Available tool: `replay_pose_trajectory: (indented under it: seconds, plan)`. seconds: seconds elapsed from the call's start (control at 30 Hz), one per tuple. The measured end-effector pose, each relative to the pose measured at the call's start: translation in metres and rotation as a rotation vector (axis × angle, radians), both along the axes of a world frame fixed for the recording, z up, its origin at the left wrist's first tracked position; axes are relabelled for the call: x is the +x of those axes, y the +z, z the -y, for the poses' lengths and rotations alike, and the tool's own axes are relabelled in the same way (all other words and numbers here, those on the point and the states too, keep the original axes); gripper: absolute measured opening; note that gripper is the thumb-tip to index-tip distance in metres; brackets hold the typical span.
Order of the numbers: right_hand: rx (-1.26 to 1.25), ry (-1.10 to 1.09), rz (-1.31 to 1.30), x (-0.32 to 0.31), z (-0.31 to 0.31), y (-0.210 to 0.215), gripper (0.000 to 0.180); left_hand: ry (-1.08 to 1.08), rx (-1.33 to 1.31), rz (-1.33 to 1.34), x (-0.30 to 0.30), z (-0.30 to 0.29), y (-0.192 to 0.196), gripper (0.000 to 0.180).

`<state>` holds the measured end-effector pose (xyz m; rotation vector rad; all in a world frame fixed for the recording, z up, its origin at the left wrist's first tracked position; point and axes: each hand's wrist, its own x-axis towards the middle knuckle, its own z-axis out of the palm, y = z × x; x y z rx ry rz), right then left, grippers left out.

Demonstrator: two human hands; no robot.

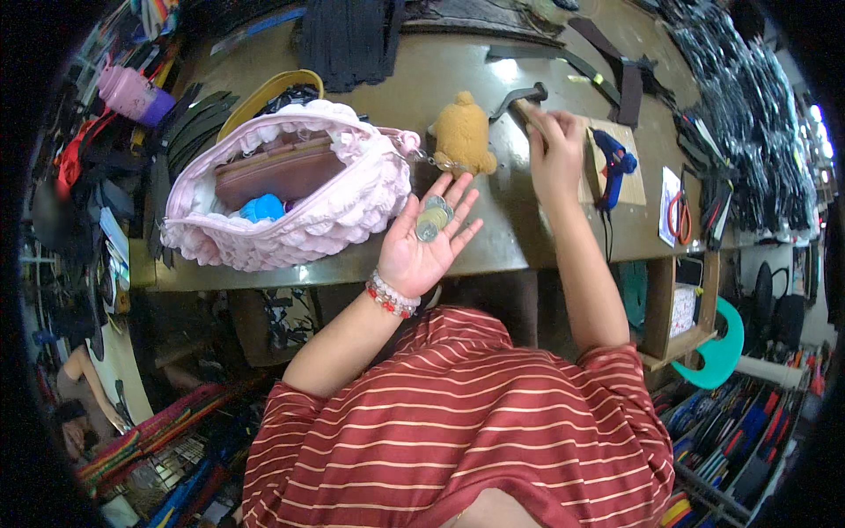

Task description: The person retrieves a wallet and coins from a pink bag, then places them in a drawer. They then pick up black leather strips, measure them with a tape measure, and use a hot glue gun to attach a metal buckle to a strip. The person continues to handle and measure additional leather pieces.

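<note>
My left hand (414, 249) is palm up with its fingers spread, and several coins (431, 220) rest on it. A beaded bracelet (393, 296) circles that wrist. Just beyond the fingertips lies a brown plush toy (463, 132), joined by a small chain to a pink, puffy pouch bag (299, 231). The bag gapes on the left, showing a brownish-pink wallet (277, 173) and a bright blue item (262, 209). To the right, my right hand (559, 157) is closed around the wooden handle of a hammer (526, 99), whose dark metal head points away from me.
Right of my right hand are a wooden board (627, 163) with a dark blue strap roll (612, 172) and red-handled scissors (679, 218). Black strips (352, 40) lie at the back. A pink-purple bottle (136, 95) stands far left. An open drawer (678, 308) juts out below right.
</note>
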<state>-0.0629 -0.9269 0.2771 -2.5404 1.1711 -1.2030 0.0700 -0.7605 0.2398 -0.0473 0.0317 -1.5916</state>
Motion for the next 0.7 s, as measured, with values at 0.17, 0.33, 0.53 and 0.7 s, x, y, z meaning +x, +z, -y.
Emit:
replay_pose_trajectory:
  seconds: [0.17,0.33,0.53,0.7]
  plan:
    - [-0.043,0.52,-0.127,0.005,-0.108,-0.002,0.034,0.044,-0.006,0.079,-0.001,-0.002,-0.004,0.056]
    - [0.357,0.353,-0.034,0.018,-0.126,-0.027,0.02,0.072,0.022,0.134,-0.007,-0.003,-0.013,0.056]
    - [1.428,0.413,0.751,0.002,-0.101,-0.007,0.018,0.069,0.051,0.011,-0.006,-0.008,-0.021,0.056]
    - [0.793,0.32,0.054,0.013,-0.102,-0.011,0.019,0.068,0.042,0.009,-0.007,-0.008,-0.025,0.059]
